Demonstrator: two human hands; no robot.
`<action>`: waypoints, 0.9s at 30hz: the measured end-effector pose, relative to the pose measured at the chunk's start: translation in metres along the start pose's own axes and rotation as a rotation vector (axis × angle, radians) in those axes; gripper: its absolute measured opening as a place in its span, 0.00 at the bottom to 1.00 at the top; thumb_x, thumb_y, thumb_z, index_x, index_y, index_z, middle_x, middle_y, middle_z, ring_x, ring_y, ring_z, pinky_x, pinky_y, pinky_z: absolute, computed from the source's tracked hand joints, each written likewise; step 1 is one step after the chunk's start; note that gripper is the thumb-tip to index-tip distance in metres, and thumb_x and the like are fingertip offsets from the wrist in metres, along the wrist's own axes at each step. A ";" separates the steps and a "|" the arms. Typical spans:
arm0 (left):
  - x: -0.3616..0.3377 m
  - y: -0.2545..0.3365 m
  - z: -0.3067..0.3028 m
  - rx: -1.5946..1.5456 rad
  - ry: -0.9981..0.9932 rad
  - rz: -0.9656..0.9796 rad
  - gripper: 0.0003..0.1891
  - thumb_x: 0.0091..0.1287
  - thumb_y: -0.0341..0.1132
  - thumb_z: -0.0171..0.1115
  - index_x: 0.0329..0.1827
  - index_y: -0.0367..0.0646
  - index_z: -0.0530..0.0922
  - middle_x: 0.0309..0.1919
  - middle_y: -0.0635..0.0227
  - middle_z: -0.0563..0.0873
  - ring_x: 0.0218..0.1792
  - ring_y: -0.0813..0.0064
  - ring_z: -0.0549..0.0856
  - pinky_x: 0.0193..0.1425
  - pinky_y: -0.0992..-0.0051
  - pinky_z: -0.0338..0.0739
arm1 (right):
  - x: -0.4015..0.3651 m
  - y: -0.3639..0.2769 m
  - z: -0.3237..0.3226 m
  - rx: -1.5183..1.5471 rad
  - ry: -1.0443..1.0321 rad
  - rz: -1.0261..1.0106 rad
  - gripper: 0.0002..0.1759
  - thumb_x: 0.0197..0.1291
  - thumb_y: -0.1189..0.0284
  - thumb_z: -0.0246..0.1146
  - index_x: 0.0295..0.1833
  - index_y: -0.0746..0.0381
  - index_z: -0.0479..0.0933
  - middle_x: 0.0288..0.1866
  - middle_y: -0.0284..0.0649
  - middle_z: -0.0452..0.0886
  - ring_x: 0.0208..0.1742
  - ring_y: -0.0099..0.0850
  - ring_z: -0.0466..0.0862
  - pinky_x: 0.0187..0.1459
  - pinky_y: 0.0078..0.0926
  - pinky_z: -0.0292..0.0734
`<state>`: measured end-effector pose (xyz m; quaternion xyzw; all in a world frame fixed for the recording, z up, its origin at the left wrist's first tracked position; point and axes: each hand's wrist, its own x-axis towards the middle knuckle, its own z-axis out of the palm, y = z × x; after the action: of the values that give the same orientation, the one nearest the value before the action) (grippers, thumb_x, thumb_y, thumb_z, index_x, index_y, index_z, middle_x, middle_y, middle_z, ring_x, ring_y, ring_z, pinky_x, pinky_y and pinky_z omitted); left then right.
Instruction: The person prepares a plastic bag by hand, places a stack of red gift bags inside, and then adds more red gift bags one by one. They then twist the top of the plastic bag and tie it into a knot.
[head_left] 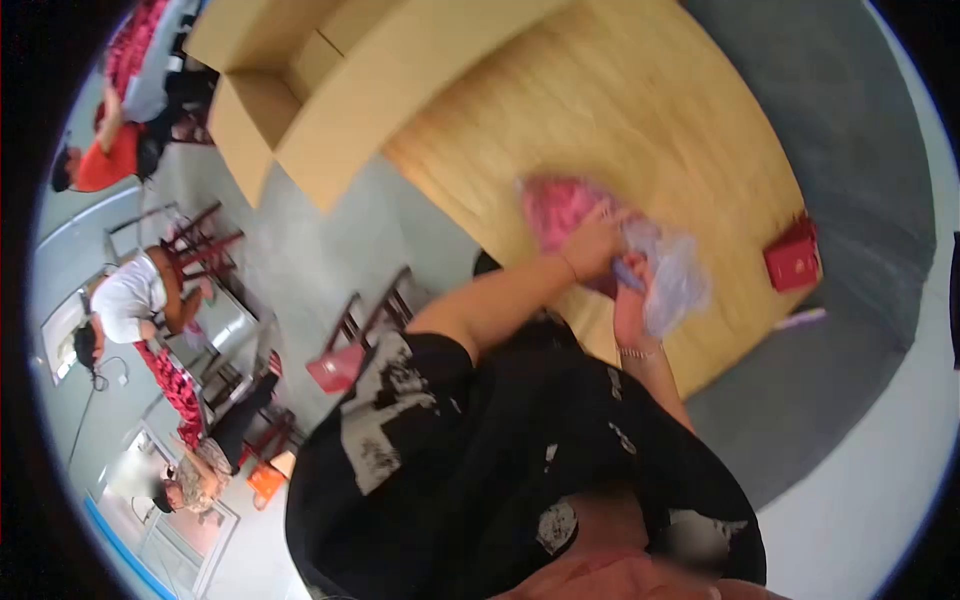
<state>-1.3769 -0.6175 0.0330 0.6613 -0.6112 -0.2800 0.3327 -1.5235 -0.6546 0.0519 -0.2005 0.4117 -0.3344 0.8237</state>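
Note:
A clear plastic bag (pixel 678 283) with pink contents (pixel 563 210) lies at the near edge of the wooden table. My left hand (pixel 596 243) is closed on the bag between the pink part and the loose, empty-looking plastic. Close beside it, my right hand (pixel 634 296), with a bracelet at the wrist, is closed on the gathered plastic. The fingers of both hands are partly blurred and overlap the bag.
An open cardboard box (pixel 370 100) stands at the upper left of the wooden table (pixel 640 90). A dark red box (pixel 792 257) sits at the right edge. Several people, stools and a pink-red seat (pixel 336 369) show at left.

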 end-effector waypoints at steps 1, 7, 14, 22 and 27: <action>-0.006 -0.005 0.011 0.099 -0.064 0.008 0.11 0.48 0.37 0.61 0.34 0.49 0.84 0.47 0.71 0.82 0.71 0.65 0.62 0.73 0.48 0.50 | -0.003 -0.003 0.006 -0.022 0.007 0.010 0.25 0.60 0.79 0.59 0.62 0.57 0.64 0.49 0.35 0.74 0.48 0.29 0.73 0.54 0.29 0.71; -0.013 -0.008 0.028 0.149 0.097 0.054 0.05 0.48 0.35 0.59 0.26 0.50 0.83 0.43 0.73 0.85 0.70 0.68 0.65 0.73 0.48 0.51 | -0.017 -0.011 0.010 -0.174 0.110 -0.037 0.26 0.59 0.80 0.59 0.63 0.57 0.64 0.48 0.34 0.75 0.49 0.29 0.74 0.55 0.28 0.70; -0.011 -0.012 0.029 0.071 0.044 0.062 0.15 0.47 0.34 0.61 0.39 0.58 0.86 0.47 0.75 0.84 0.70 0.68 0.65 0.73 0.49 0.50 | -0.028 -0.044 0.003 -1.108 -0.142 -0.163 0.15 0.65 0.73 0.55 0.57 0.62 0.70 0.47 0.37 0.76 0.46 0.28 0.76 0.49 0.26 0.72; -0.007 -0.011 0.024 -0.055 0.013 -0.032 0.18 0.45 0.30 0.64 0.41 0.58 0.84 0.49 0.74 0.84 0.68 0.67 0.66 0.74 0.52 0.47 | -0.023 -0.041 0.029 -0.522 0.087 0.013 0.14 0.65 0.68 0.58 0.52 0.63 0.73 0.48 0.38 0.78 0.49 0.29 0.77 0.47 0.28 0.74; -0.001 -0.015 0.017 -0.038 0.014 -0.046 0.21 0.44 0.31 0.62 0.46 0.56 0.83 0.49 0.71 0.84 0.66 0.65 0.68 0.74 0.54 0.48 | -0.012 -0.051 0.010 -0.945 -0.006 0.046 0.14 0.58 0.69 0.66 0.48 0.62 0.74 0.42 0.37 0.78 0.44 0.27 0.78 0.44 0.26 0.77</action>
<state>-1.3811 -0.6180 0.0103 0.6708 -0.5880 -0.2944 0.3429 -1.5409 -0.6807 0.0953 -0.5452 0.5207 -0.0917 0.6506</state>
